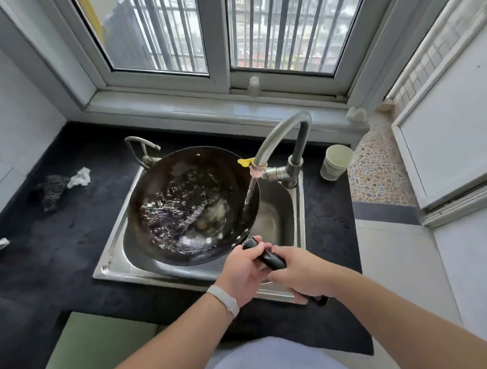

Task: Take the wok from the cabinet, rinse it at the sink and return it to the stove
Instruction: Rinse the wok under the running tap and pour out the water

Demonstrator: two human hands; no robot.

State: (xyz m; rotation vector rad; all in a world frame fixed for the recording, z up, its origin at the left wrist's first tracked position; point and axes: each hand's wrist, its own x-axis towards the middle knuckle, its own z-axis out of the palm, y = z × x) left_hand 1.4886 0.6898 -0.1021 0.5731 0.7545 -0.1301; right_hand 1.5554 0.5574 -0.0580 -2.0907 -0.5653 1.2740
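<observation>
A dark round wok is held tilted over the steel sink. Water sloshes inside it. A stream runs from the curved faucet and falls just past the wok's right rim into the basin. My left hand grips the black handle close to the wok. Farther back on that handle, my right hand grips it too, and the handle's end sticks out below that hand. A white band is on my left wrist.
A black counter surrounds the sink. On its left lie a dark scrubber and crumpled white paper. A paper cup stands right of the faucet. A second small tap rises behind the wok. The window is straight ahead.
</observation>
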